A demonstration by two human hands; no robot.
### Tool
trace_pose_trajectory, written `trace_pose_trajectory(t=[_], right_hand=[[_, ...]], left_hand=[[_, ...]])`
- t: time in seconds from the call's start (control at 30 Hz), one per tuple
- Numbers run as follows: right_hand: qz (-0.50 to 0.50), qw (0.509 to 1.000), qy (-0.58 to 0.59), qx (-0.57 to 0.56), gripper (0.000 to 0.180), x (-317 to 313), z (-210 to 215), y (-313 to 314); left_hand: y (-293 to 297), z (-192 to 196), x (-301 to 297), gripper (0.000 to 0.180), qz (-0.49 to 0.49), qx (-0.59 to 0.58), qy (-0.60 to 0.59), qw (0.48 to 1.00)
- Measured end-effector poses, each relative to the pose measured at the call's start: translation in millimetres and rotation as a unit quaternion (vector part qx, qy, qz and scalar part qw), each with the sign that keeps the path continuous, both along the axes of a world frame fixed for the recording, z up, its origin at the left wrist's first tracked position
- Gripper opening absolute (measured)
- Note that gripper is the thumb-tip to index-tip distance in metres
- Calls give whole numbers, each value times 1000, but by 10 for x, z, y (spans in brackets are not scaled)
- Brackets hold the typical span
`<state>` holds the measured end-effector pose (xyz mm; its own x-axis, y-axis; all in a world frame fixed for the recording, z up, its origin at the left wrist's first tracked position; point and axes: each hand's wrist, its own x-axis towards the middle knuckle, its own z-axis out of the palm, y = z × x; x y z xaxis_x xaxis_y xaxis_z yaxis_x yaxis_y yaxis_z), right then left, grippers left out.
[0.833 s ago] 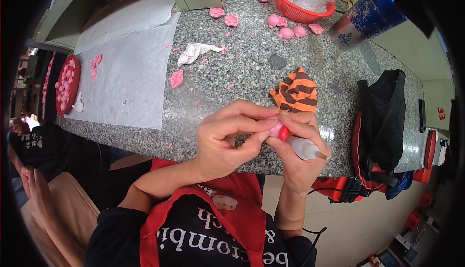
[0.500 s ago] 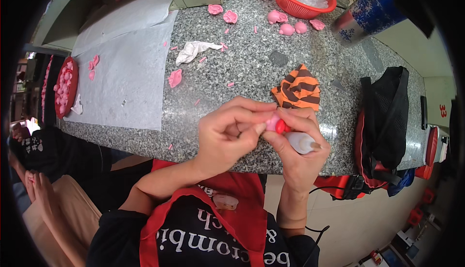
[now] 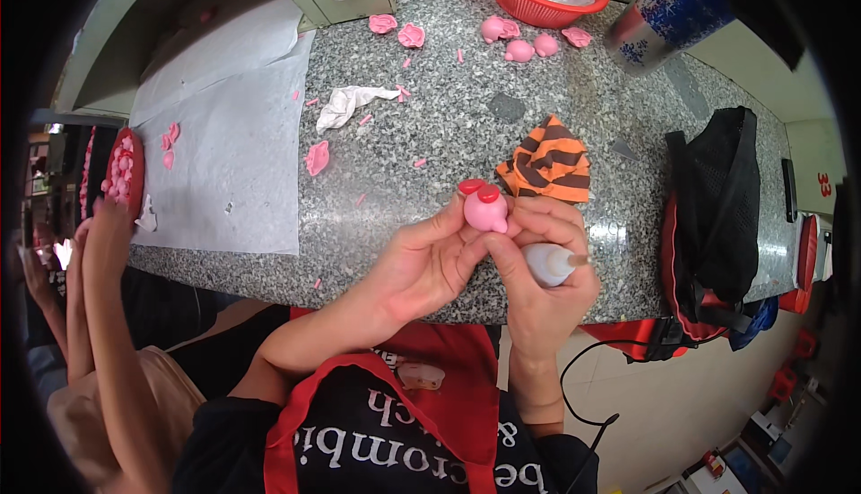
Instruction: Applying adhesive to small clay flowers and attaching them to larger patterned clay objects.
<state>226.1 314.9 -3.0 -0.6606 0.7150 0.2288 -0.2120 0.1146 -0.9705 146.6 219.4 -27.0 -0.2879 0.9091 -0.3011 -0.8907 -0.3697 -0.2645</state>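
Observation:
A small round pink toy figure (image 3: 486,214) with two red oval parts on top is pinched between my hands above the counter's front part. My left hand (image 3: 421,270) closes its fingertips on the figure's left side and underside. From the other side, my right hand (image 3: 543,301) grips it with thumb and fingers. Tucked in my right palm is a translucent white squeeze bottle (image 3: 543,263), its brownish tip pointing right. Just beyond my right fingers lies an orange and brown striped cloth (image 3: 549,162).
White paper (image 3: 224,162) covers the counter's left; pink pieces (image 3: 411,35) are scattered about. A red basket (image 3: 538,1) with bottles stands at the back, near a blue tumbler (image 3: 668,14). A black bag (image 3: 713,216) sits right. A co-worker's hand (image 3: 112,212) is at a red tray (image 3: 126,171).
The pink figure has turned and risen, so its red parts now face up and away. My left hand has rolled palm upward beneath it. A co-worker's arm has reached to the red tray.

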Motion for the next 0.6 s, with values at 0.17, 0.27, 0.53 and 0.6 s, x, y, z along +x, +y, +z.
trace_pose_trajectory(t=[0.17, 0.27, 0.53, 0.6], right_hand=[[-30, 1000, -4, -5, 25, -13, 9, -22], [-13, 998, -32, 53, 23, 11, 16, -17], [-36, 985, -30, 169, 18, -48, 70, -19], [-40, 980, -11, 193, 18, -77, 29, -13]], left_hand=[[9, 27, 9, 31, -12, 17, -32, 999], [5, 29, -6, 31, -23, 34, -46, 998], [-35, -28, 11, 30, -18, 14, 3, 1000], [-20, 38, -17, 28, 2, -64, 64, 996]])
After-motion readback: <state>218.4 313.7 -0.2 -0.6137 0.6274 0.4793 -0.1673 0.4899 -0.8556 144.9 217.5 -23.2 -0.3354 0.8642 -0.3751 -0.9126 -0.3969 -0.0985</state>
